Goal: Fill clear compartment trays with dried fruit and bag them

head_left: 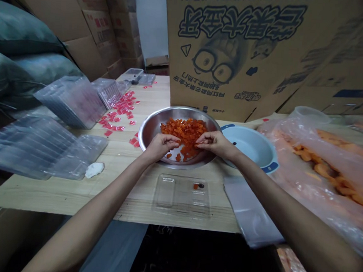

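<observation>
A round metal bowl (147, 125) stands on the table, with a heap of small orange pieces (185, 130) inside. Over its left side, my left hand (163, 145) has thumb and fingers pinched together. My right hand (212, 142) pinches at the right edge of the heap, its fingertips close to the pieces. Whatever lies between either hand's fingertips is too small to make out. In front of the bowl, a clear plastic tray (166, 193) lies flat. One orange piece (195, 186) and a dark round piece (201, 185) sit in its upper right compartment.
Right of the bowl is a pale blue basin (250, 143), then a big plastic bag (291, 178) of orange slices. Clear plastic cases (26, 144) are stacked at left beside scattered red packets (124, 106). A large cardboard box (229, 85) stands behind.
</observation>
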Demonstrator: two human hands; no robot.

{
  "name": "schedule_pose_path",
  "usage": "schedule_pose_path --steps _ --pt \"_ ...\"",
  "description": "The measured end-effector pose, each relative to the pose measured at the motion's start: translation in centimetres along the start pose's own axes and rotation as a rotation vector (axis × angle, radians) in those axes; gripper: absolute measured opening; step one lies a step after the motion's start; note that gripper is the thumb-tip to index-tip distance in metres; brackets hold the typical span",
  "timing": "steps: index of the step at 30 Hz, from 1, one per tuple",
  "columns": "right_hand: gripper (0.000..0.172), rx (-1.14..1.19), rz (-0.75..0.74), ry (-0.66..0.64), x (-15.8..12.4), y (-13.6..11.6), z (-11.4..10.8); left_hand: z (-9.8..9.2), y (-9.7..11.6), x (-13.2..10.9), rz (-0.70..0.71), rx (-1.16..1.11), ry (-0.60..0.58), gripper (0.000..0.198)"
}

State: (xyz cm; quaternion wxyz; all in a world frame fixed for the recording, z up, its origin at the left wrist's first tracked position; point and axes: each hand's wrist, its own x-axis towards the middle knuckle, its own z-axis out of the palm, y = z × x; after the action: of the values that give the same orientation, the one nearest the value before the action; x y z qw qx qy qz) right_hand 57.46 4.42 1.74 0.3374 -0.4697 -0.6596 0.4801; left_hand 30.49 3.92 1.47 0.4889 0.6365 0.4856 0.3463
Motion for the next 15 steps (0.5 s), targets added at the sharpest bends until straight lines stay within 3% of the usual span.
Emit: schedule_pose_path --steps 5,8,11,15 --pt "0.019 -0.102 0.011 0.015 1.8 -0.6 0.7 0.6 1.2 -1.0 0.007 0.018 0.067 0.020" --pt "0.015 -0.105 -0.011 0.087 1.4 -1.1 1.2 2.0 2.3 -4.2 0.212 0.083 0.077 0.021" --pt "0.018 -0.071 -0.043 0.181 -1.7 -1.7 0.9 5.1 2.2 -8.4 0.418 0.241 -0.087 0.022" --pt "0.030 -0.017 -0.107 0.322 -8.9 -1.6 0.8 9.6 -0.9 -11.6 0.512 0.548 -0.269 0.021"
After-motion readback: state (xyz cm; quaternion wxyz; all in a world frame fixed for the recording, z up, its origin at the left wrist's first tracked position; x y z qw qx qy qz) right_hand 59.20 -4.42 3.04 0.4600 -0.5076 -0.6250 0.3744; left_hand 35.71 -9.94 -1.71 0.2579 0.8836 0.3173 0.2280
